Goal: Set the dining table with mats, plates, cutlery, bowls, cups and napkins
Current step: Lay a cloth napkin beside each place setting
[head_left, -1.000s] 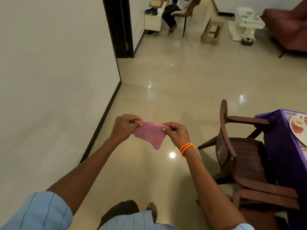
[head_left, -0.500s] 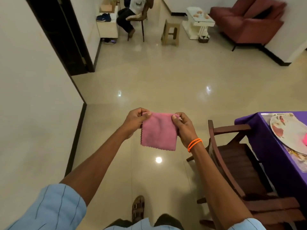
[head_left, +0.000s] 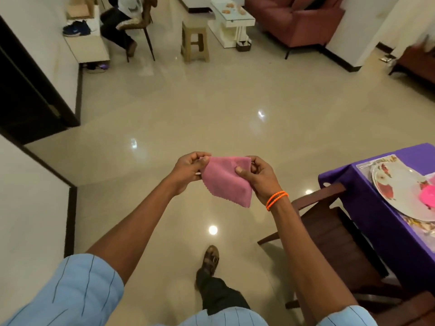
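In the middle of the frame, two hands are holding up a pink napkin in the air over the shiny floor. The left hand is pinching the napkin's upper left corner with its thumb and curled fingers. The right hand is gripping the upper right side, with its thumb lying flat on the front of the cloth and its fingers curled behind. The napkin is folded and is hanging down to a point at the lower right, with a wavy cut along its lower edge. Two orange bands are sitting on the right wrist.

At the right edge of the frame, a table with a purple cloth is showing. A white plate with a flower print is lying on a mat on it, and something bright pink is sitting on the plate, cut off by the frame edge. A dark brown chair is standing just beside the table, at the lower right.

At the bottom middle, one foot in a sandal is stepping on the floor. At the top of the frame, far off, a tan stool, a white low table and a red sofa are standing, and a person on a chair is sitting at the upper left.
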